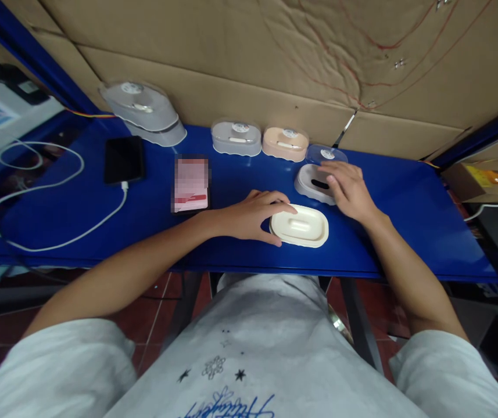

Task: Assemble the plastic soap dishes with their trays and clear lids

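A cream oval plastic piece (300, 226) with a raised ridge in its middle lies on the blue table (240, 249) in front of me. My left hand (260, 216) is at its left end, thumb and fingers spread around the rim. My right hand (348, 188) is over the right end of a pale grey oval box (304, 183) with a black slot in its top. Its fingers and thumb are apart; whether they press on the box I cannot tell. A clear lid (318, 154) with a round sticker stands just behind that box.
A grey box (236, 139) and a peach box (286, 144) with clear lids stand along the cardboard wall (214, 58). More grey boxes (155, 133) are stacked at back left. A black phone (123, 159) with a white cable (100, 231) and another phone (191, 186) lie left.
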A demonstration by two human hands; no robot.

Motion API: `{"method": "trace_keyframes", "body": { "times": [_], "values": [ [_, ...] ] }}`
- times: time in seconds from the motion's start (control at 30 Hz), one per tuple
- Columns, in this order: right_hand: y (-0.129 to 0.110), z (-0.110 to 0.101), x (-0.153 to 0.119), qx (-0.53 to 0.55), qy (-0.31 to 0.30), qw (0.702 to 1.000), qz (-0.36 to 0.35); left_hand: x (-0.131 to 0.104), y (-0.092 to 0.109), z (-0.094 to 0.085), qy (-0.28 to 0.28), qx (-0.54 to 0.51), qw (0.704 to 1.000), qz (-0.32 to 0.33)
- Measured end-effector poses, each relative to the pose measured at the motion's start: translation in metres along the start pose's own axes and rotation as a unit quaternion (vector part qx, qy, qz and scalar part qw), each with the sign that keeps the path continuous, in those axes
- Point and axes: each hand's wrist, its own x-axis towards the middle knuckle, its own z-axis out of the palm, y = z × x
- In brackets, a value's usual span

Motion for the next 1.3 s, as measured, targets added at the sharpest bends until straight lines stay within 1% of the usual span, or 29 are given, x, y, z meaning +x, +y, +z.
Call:
{"method": "trace_keyframes", "body": {
  "times": [0.07,0.1,0.17,0.23,0.33,0.47,0.53,0.6,0.7,0.77,0.87,0.97,1.07,1.17,1.3],
  "values": [
    [0.026,0.001,0.004,-0.016,0.017,0.999,0.031,-0.001,0.001,0.001,-0.004,-0.001,1.0,0.01],
    [0.041,0.001,0.006,-0.027,0.015,0.998,0.049,-0.001,0.001,0.002,-0.004,-0.001,1.0,0.014],
    [0.069,0.002,0.008,-0.045,-0.005,0.996,0.083,-0.001,0.001,0.003,-0.002,0.003,1.0,0.018],
    [0.09,0.003,0.007,-0.059,-0.023,0.992,0.11,-0.001,0.0,0.004,0.001,0.008,1.0,0.02],
    [0.105,0.004,0.002,-0.071,-0.012,0.988,0.133,-0.001,0.0,0.005,0.001,0.013,1.0,0.022],
    [0.11,0.006,-0.001,-0.046,0.0,0.991,0.129,-0.001,0.002,0.004,-0.004,0.03,0.999,0.024],
    [0.108,0.008,0.001,-0.013,0.009,0.992,0.128,0.0,0.002,0.004,-0.005,0.039,0.999,0.022],
    [0.101,0.007,0.002,0.029,0.026,0.988,0.147,0.0,0.001,0.002,0.002,0.041,0.999,0.012],
    [0.078,-0.001,0.002,0.063,0.036,0.983,0.17,0.001,-0.003,-0.001,0.023,0.035,0.999,-0.013],
    [0.056,-0.008,-0.001,0.049,0.022,0.988,0.142,0.002,-0.006,-0.003,0.033,0.032,0.998,-0.031],
    [0.024,-0.017,-0.005,0.015,-0.014,0.997,0.074,0.002,-0.008,-0.005,0.035,0.033,0.998,-0.044],
    [0.003,-0.021,-0.008,-0.006,-0.04,0.998,0.039,0.002,-0.009,-0.004,0.031,0.038,0.998,-0.042],
    [-0.003,-0.021,-0.009,-0.019,-0.052,0.998,0.023,0.002,-0.009,-0.003,0.031,0.041,0.998,-0.041],
    [0.001,-0.018,-0.009,-0.023,-0.057,0.997,0.037,0.002,-0.01,-0.002,0.031,0.042,0.998,-0.037],
    [0.008,-0.015,-0.008,0.033,-0.051,0.996,0.06,0.002,-0.012,-0.001,0.035,0.045,0.998,-0.036]
  ]
}}
